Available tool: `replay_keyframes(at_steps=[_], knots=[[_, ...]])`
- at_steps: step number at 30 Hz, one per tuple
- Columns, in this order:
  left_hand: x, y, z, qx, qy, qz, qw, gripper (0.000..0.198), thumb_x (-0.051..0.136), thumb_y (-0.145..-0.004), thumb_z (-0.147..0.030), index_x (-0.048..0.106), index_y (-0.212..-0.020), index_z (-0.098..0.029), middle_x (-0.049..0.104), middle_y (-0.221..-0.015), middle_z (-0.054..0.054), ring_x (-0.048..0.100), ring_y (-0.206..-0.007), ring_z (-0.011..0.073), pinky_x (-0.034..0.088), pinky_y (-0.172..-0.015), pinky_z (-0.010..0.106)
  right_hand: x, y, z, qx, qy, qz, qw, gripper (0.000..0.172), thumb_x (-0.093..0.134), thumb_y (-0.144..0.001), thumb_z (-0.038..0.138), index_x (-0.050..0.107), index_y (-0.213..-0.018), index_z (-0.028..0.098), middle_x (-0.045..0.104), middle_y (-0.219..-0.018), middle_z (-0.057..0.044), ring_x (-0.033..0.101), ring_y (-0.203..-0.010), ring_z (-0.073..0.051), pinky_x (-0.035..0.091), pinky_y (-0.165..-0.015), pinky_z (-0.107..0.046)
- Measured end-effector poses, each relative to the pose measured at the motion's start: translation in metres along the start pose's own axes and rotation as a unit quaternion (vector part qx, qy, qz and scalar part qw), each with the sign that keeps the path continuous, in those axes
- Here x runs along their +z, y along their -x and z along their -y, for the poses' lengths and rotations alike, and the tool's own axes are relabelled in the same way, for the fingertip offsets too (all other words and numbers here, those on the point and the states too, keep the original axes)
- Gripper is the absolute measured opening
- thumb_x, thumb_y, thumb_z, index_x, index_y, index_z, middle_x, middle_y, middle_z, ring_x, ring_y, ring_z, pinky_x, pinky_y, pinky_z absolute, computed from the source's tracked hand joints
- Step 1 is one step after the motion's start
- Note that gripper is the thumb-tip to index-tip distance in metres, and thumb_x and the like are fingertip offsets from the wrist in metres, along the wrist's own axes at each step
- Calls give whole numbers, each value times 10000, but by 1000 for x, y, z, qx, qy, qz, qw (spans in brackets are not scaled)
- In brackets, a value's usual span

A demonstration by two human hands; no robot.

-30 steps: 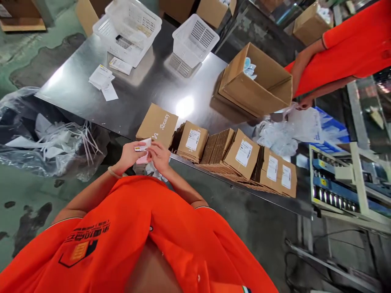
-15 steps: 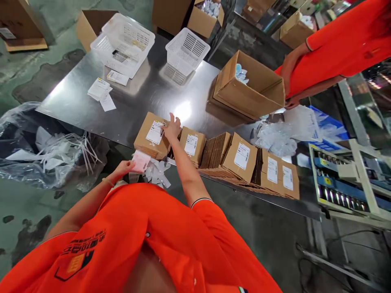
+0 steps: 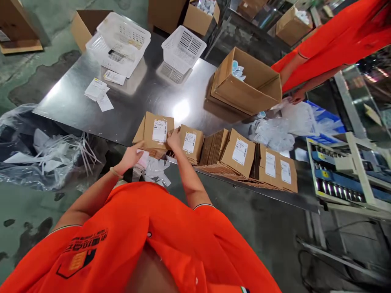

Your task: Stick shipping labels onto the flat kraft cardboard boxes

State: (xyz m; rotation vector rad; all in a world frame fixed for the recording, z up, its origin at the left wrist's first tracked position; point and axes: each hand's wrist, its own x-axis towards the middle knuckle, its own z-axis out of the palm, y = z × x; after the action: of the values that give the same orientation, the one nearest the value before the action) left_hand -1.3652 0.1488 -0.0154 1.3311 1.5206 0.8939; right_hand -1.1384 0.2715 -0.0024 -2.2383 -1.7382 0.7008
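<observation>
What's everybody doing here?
A person in an orange shirt is working at a steel table. Their right hand is between two labelled cardboard boxes, and their left hand is over a pink slip. More labelled boxes sit in a row. A co-worker's hand is near clear plastic bags.

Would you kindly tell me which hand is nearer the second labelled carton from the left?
The right hand is nearer, right at the carton's left edge. The left hand is farther off, on the other side of the neighbouring carton, by its near corner.
</observation>
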Motion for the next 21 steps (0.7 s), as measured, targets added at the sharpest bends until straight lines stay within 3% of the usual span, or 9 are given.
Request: replay_keyframes(at_steps=[2,4,7,9,12,14,16,18,21], knots=[[11,7,-2,19,19,37,999,640,803,-794,-441,775,-1372,-169,815,-1290,138,727,-1251,358,566,-1114,453,-20,3,-24,48,-14,15,999,507,494,-1064,238,553,-1529,46,722,-1364,-284,734,-1251,-385,587,-1067,-486],[14,12,-3,40,46,61,996,603,800,-812,-531,801,-1303,-181,805,-1320,143,711,-1297,361,548,-1146,457,-45,5,-49,82,-6,-21,996,469,478,-1053,218,600,-1484,76,751,-1286,-256,758,-1189,-375,606,-1023,-480],[5,19,-3,24,83,92,992,554,774,-830,-670,837,-1066,-173,837,-1150,161,761,-1134,361,593,-1055,481,-87,6,-80,139,24,-82,987,573,503,-1028,211,530,-1573,36,718,-1332,-306,741,-1243,-395,597,-1040,-501],[-5,24,-6,-2,110,115,987,567,854,-765,-651,829,-1052,-162,837,-1070,158,773,-982,337,625,-944,474,-105,11,-87,159,58,-131,977,643,518,-1015,197,469,-1629,14,638,-1450,-362,666,-1374,-421,545,-1121,-549],[-15,34,-15,-10,159,108,981,653,967,-649,-447,798,-1212,-163,819,-1153,144,758,-902,282,627,-835,411,-98,33,-70,26,46,-177,983,576,551,-1018,241,567,-1579,112,553,-1584,-306,520,-1521,-401,468,-1199,-580],[-20,38,-21,-2,204,65,977,676,971,-622,-344,778,-1247,-173,806,-1196,130,749,-912,256,619,-818,378,-68,57,-46,-163,-54,-53,984,465,677,-972,329,708,-1412,185,662,-1464,-203,588,-1419,-354,532,-1120,-507],[-27,36,-21,-7,271,-17,962,676,976,-598,-290,761,-1230,-181,806,-1137,100,737,-895,233,611,-807,357,-25,86,-22,-297,-175,170,923,331,827,-852,375,802,-1130,196,767,-1165,-108,700,-1149,-296,589,-947,-402],[-36,29,-14,-40,338,-126,932,675,990,-571,-248,734,-1191,-179,796,-1014,59,709,-817,194,596,-766,326,17,113,-1,-312,-261,331,852,223,881,-771,362,773,-856,187,737,-855,-27,698,-857,-224,564,-782,-323],[-50,22,6,-144,393,-266,868,636,997,-633,-237,664,-1171,-168,718,-796,-16,636,-669,138,551,-682,277,56,137,22,-233,-332,357,841,177,804,-794,301,674,-729,199,638,-670,32,609,-661,-162,487,-677,-279]])
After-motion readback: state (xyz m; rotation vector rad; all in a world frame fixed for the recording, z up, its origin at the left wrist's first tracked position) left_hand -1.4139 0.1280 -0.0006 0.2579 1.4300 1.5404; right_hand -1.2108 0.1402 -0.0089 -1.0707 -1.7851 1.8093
